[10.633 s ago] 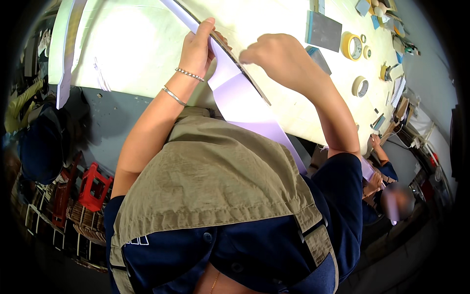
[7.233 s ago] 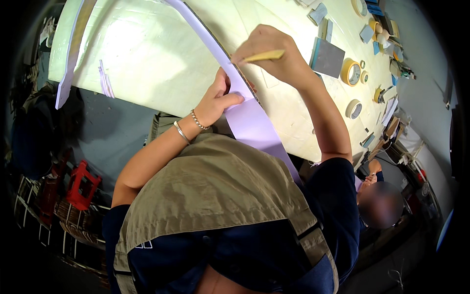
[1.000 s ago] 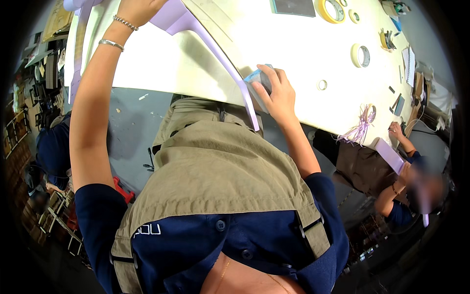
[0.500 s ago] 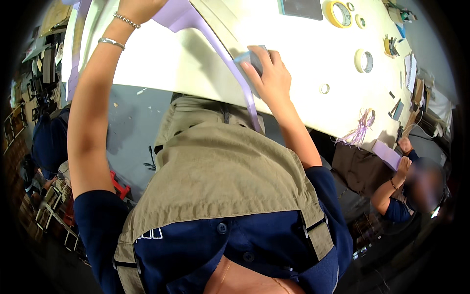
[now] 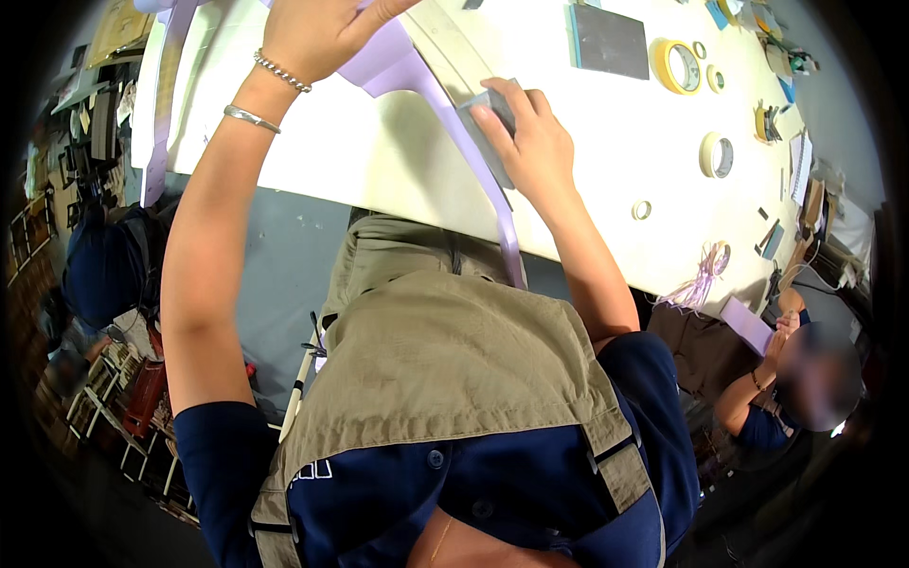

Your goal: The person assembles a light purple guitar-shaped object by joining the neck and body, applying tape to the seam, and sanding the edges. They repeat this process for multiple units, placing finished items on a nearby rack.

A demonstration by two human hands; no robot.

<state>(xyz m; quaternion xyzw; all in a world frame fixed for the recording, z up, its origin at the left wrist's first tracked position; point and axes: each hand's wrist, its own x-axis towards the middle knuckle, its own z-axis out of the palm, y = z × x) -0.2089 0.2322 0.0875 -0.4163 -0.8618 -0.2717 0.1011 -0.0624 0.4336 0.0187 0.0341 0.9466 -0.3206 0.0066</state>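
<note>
Strip over table, tape rolls right

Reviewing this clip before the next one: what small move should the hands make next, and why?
Probably a short slide of the grey block along the lilac strip, toward the apron. The right hand grips the block beside the strip's edge, the strip's narrow end runs past it over the edge of the table, and the left hand lies over the wide part.

left arm stretched way far, pretty straight; left hand has its thumb poking right; right hand nearer, kinda curled
</note>
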